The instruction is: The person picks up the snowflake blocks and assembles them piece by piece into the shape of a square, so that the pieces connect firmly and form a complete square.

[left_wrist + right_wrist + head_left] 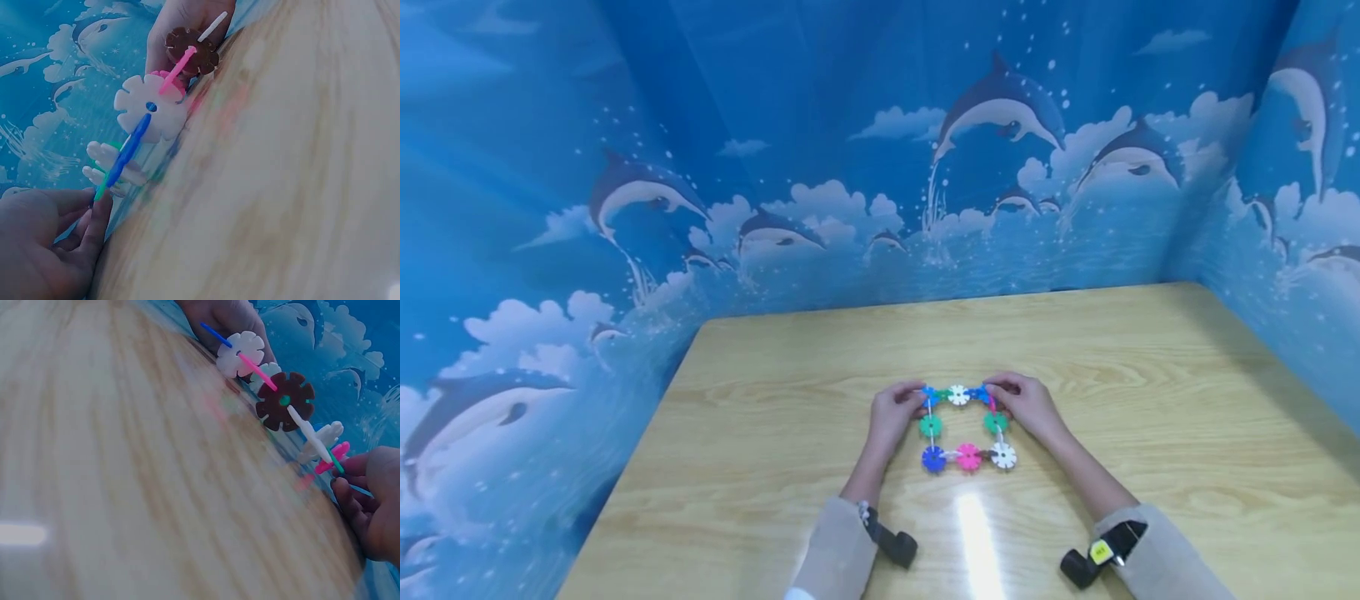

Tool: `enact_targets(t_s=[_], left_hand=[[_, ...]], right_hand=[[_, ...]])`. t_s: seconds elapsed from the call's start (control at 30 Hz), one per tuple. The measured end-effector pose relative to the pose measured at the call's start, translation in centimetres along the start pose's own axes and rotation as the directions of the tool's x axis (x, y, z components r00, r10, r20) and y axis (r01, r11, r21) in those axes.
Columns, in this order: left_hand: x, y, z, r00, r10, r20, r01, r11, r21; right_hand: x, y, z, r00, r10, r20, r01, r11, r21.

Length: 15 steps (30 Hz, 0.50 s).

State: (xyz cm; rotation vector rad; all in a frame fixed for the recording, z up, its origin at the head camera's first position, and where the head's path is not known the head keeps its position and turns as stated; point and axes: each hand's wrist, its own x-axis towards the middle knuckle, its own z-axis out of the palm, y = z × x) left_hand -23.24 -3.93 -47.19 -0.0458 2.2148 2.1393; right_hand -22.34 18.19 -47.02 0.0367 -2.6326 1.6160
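Observation:
A square ring of interlocking plastic snowflake discs is held low over the table between both hands. Its near side shows a blue disc (933, 459), a pink disc (968, 457) and a white disc (1003, 455), with edge-on discs linking them. My left hand (891, 414) pinches the far left corner, by a blue disc (929, 396). At the far right corner, my right hand (1026, 408) pinches near another blue disc (981, 395). The left wrist view shows the left thumb and fingers on an edge-on green disc (102, 187). A brown disc (285, 401) faces the right wrist camera.
The wood-grain table (775, 433) extends on all sides of the ring. Behind it and along both sides hangs a blue curtain (820, 150) printed with dolphins. A bright light reflection lies on the tabletop in front of the ring. Both forearms wear strapped wrist cameras.

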Motion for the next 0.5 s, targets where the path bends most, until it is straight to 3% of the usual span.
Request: enact_targets(t_s=[0.2,0.5], left_hand=[[-0.13,0.02,-0.05,0.999,0.02,-0.041,-0.015,0.992,0.122],[0.21,0.1,-0.16,0.997,0.046,-0.055,-0.038,0.99,0.133]], right_hand=[[-0.03,-0.15,-0.07,1.0,-0.013,-0.003,0.013,1.0,-0.01],[0.09,-0.73,-0.24,1.0,-0.029,0.01,0.029,0.999,-0.013]])
